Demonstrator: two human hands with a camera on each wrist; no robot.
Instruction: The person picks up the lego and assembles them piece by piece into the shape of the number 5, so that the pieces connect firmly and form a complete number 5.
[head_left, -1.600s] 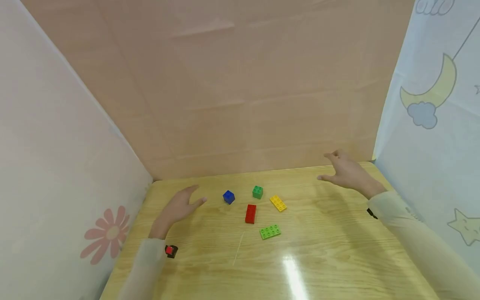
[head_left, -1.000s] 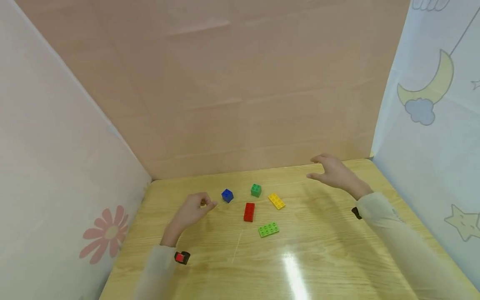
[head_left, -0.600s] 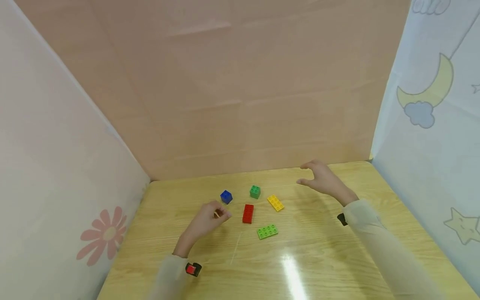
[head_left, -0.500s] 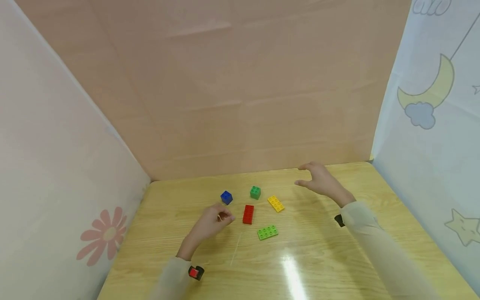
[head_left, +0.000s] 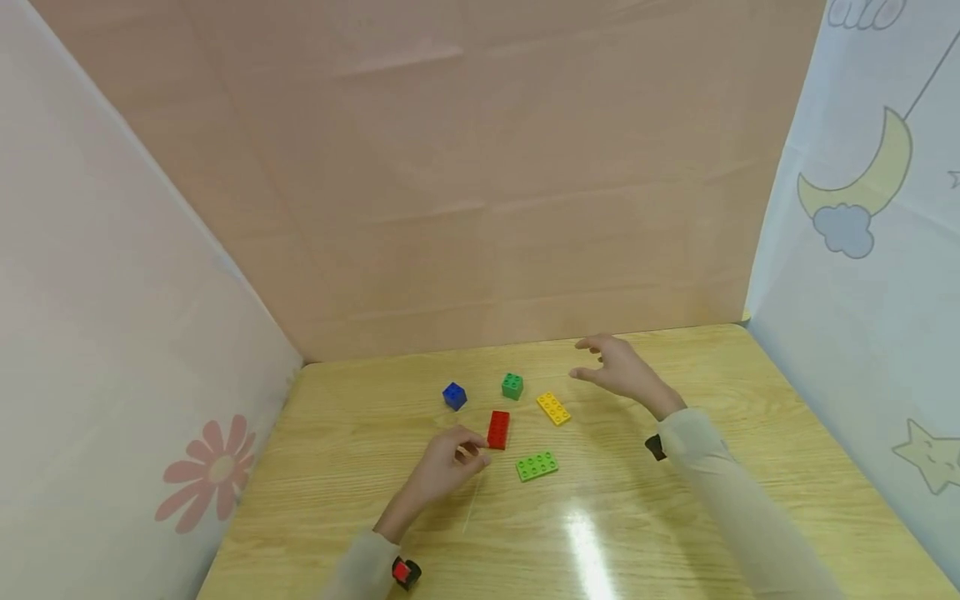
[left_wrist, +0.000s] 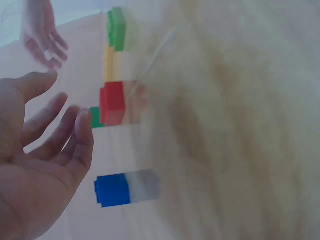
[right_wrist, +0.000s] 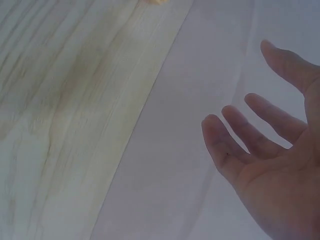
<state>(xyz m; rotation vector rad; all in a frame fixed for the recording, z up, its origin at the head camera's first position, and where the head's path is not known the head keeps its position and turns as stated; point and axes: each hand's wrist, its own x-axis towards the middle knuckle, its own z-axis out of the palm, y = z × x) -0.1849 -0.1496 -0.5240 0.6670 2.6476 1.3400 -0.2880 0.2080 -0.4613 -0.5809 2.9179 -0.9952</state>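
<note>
My left hand (head_left: pixel 444 467) hovers just left of the red brick (head_left: pixel 498 430), its fingers loosely bent and holding nothing. In the left wrist view a gap shows between that hand (left_wrist: pixel 50 150) and the red brick (left_wrist: pixel 113 103). Above the table's right part, my right hand (head_left: pixel 618 369) is held with thumb and fingers apart; the yellow brick (head_left: pixel 553 408) is nearest to it. In the right wrist view nothing lies in this hand (right_wrist: pixel 270 155). A blue brick (head_left: pixel 454 396), a dark green brick (head_left: pixel 513 386) and a light green brick (head_left: pixel 537 467) lie around the red one.
The bricks sit on a wood-grain table (head_left: pixel 337 433). A plain brownish sheet (head_left: pixel 480 183) rises behind its far edge. White printed sheets stand at the left (head_left: pixel 112 333) and right (head_left: pixel 862 333). A bright reflection crosses the near tabletop.
My left hand has moved right and nearer, from left of the blue brick to beside the red one. My right hand has moved left and slightly nearer. The bricks have stayed put.
</note>
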